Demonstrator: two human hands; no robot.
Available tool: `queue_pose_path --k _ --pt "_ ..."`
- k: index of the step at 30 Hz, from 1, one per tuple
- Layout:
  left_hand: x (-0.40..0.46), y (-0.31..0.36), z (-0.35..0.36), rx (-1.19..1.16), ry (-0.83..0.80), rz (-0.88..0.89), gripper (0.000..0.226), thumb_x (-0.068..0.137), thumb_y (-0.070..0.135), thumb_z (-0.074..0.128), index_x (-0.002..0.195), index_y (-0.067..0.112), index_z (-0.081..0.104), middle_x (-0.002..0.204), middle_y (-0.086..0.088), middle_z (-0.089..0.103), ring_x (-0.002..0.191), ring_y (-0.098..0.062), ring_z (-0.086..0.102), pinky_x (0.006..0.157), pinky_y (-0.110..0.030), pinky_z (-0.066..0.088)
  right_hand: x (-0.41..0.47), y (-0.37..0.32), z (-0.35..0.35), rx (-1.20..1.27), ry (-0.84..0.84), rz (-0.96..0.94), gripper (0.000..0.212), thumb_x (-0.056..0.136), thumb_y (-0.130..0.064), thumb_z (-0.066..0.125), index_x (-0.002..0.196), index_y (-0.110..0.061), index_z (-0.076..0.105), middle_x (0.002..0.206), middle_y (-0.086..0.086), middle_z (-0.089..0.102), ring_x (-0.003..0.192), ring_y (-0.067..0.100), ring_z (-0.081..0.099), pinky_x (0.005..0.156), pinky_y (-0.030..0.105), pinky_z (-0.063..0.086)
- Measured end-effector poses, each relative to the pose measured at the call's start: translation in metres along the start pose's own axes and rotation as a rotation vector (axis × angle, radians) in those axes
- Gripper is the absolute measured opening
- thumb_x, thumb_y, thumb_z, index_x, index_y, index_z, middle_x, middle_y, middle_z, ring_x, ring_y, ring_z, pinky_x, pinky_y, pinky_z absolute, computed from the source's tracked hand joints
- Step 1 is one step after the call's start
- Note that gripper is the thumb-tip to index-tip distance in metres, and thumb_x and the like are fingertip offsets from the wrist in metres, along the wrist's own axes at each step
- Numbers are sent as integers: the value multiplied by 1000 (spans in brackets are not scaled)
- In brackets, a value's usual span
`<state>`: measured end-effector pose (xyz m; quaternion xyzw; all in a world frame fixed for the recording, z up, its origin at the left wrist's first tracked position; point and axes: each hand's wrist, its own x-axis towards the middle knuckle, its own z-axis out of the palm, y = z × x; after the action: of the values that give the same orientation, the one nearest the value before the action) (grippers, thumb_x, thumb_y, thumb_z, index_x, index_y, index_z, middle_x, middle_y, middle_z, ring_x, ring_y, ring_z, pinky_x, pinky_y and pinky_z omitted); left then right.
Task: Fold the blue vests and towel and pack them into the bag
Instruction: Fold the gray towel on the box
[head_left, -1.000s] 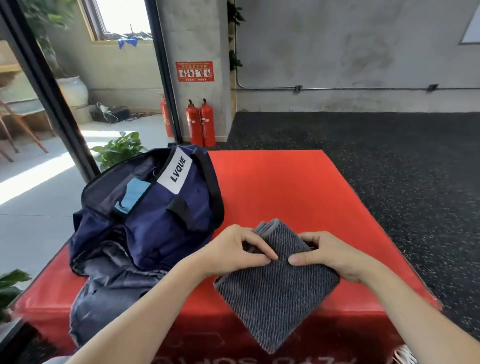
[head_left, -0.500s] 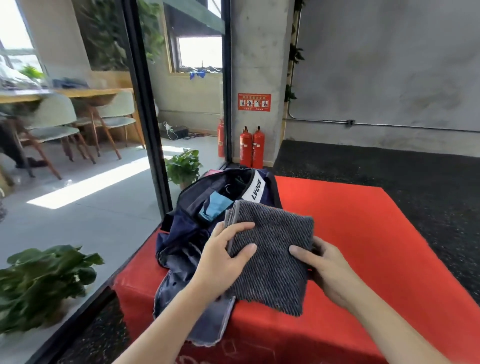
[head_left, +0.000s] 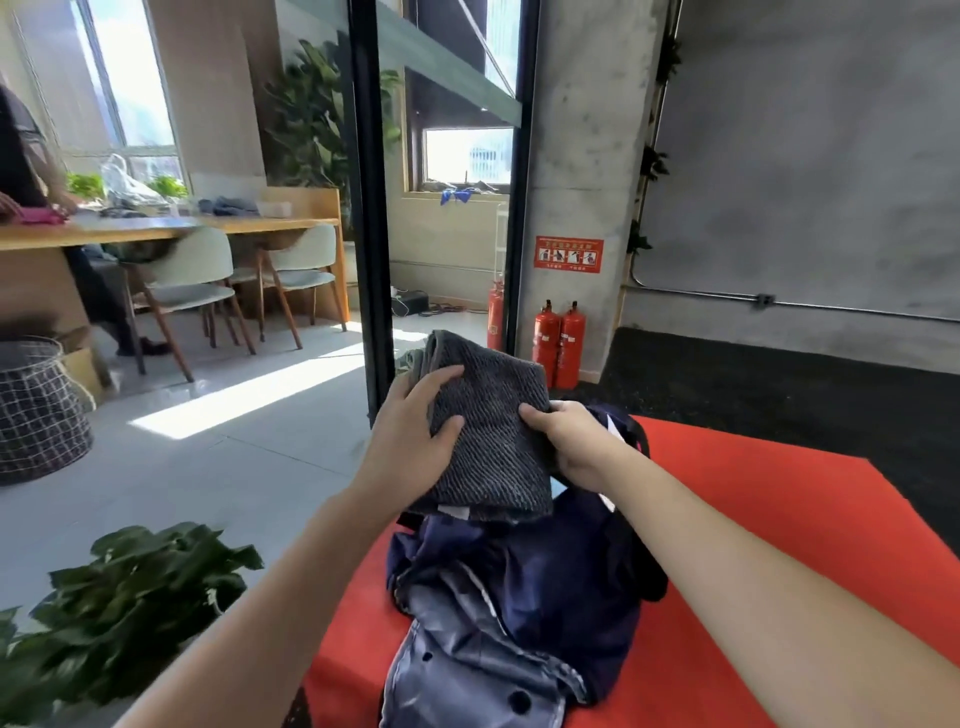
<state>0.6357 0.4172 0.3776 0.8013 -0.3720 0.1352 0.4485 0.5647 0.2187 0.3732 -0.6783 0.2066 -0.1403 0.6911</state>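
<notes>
My left hand (head_left: 415, 431) has its fingers (head_left: 441, 375) spread over the top of the folded grey towel (head_left: 491, 441) with the thumb curled in against its front face, so it is gripping the cloth along its left side. My right hand (head_left: 574, 441) pinches the towel's right edge, thumb on the front and the other fingers tucked behind where I cannot see them. Between the two hands the towel is lifted clear, its lower edge hanging just above the mouth of the navy bag (head_left: 576, 577), not yet inside it. The bag sits slumped at the left edge of the red worktop (head_left: 779, 530), near its far left corner, with a scrap of white label showing beside my right wrist. A blue vest (head_left: 467, 644) with dark snap buttons lies crumpled against the bag's near side, draping towards the worktop's left edge. Off the worktop to the left I see a leafy plant (head_left: 119, 603) on the pale floor, and farther back two red fire extinguishers (head_left: 558, 343) against a concrete pillar, chairs at a wooden counter, and a checked basket (head_left: 36, 405).
</notes>
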Motion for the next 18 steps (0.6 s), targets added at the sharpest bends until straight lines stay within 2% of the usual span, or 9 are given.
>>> queue_pose_path --k 3,5,7,8,10,12,14,16,18 --pt "38 -9 18 83 -113 26 54 94 27 64 142 44 44 134 5 42 122 -17 48 104 -37 45 22 0 -7 -98 71 55 15 103 -13 54 113 -5 62 117 18 69 107 36 67 97 57 52" --pt "57 -11 35 63 -224 39 55 94 27 65 143 43 45 134 4 43 123 -19 48 104 -35 44 31 4 -21 -173 126 81 8 101 -9 55 99 -10 63 106 14 70 96 32 67 86 47 57" --pt "71 -11 53 18 -334 44 56 93 26 68 143 39 48 135 3 45 124 -19 48 105 -32 41 35 8 -40 -361 205 82 5 95 -10 60 91 -10 63 97 14 69 88 31 67 74 39 55" --pt "76 -10 63 2 -389 44 57 91 25 70 143 37 49 135 2 47 124 -18 48 106 -31 39 36 10 -51 -504 252 85 6 91 -13 64 92 -8 64 99 16 70 90 33 68 75 38 56" --pt "81 -13 83 -42 -485 30 58 89 25 73 142 36 51 135 2 50 123 -17 50 109 -33 38 34 12 -70 -749 333 124 26 88 -21 71 104 -3 64 105 17 69 96 34 66 79 37 54" --pt "79 -16 103 -83 -558 17 58 88 20 74 140 34 53 132 3 51 122 -16 52 109 -34 40 26 16 -84 -849 376 152 40 90 -27 72 114 1 58 112 16 66 103 34 64 78 33 47" --pt "72 -20 124 -29 -600 68 58 87 17 72 139 35 53 129 1 52 121 -18 52 106 -31 39 20 23 -94 -872 385 161 49 90 -33 72 120 -1 52 118 15 64 109 35 61 80 34 44" --pt "62 -23 139 55 -634 129 57 88 16 69 140 34 51 120 2 48 117 -20 50 101 -28 36 12 28 -97 -908 386 142 50 92 -37 70 122 -3 48 113 10 59 114 34 58 79 34 40" --pt "55 -29 148 102 -666 139 55 92 18 64 142 34 48 115 3 43 119 -23 47 105 -33 36 5 35 -98 -1008 384 67 41 94 -35 66 115 -2 54 107 9 57 113 32 57 80 34 41"
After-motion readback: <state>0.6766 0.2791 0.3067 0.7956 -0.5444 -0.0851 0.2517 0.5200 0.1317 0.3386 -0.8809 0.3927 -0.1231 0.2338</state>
